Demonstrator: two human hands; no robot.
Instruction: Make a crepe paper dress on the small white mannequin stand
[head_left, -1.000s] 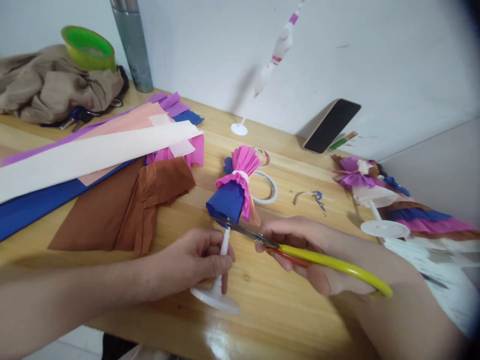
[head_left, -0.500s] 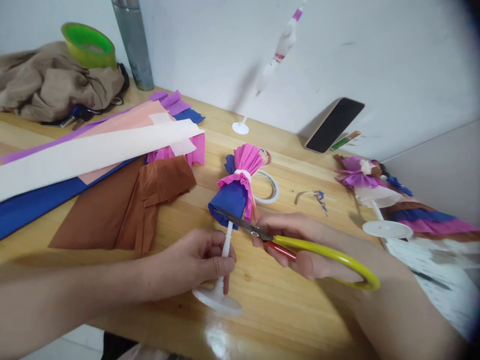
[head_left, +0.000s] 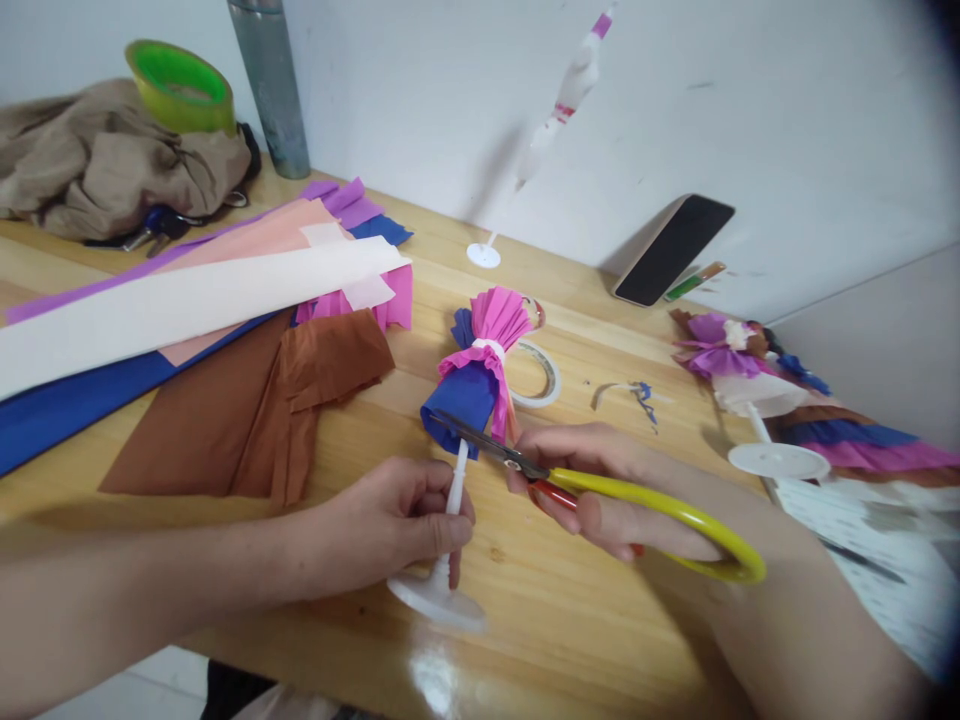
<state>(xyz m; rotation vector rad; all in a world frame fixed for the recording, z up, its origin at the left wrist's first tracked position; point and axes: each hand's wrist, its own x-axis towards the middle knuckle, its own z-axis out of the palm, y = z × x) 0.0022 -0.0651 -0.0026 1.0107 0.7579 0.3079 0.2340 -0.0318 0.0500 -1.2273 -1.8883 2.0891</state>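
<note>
My left hand (head_left: pixel 420 515) is closed around a thin white plastic stand (head_left: pixel 437 600) with a round base, tilted above the table. On the stand's upper end sits a doll-like figure of crepe paper: a blue skirt (head_left: pixel 466 395), a pink pleated top (head_left: pixel 499 318) and a white band round the middle. My right hand (head_left: pixel 600 490) is closed on scissors (head_left: pixel 637 492) with yellow and red handles. Their dark blades reach across the lower edge of the blue skirt, just above the stand's stem. Part of the red handle is hidden by my fingers.
Folded crepe paper strips in white (head_left: pixel 195 290), brown (head_left: pixel 217 420) and other colours lie at left. A roll of white tape (head_left: pixel 553 375) is behind the figure. A phone (head_left: pixel 675 250) leans on the wall. Finished-looking paper dolls (head_left: pixel 712 345) lie at right; a bottle (head_left: pixel 274 90) stands at back.
The view has shifted very slightly. My right thumb and fingers have moved a little on the scissor handles, and more of the red handle shows; the left hand stays on the stand.
</note>
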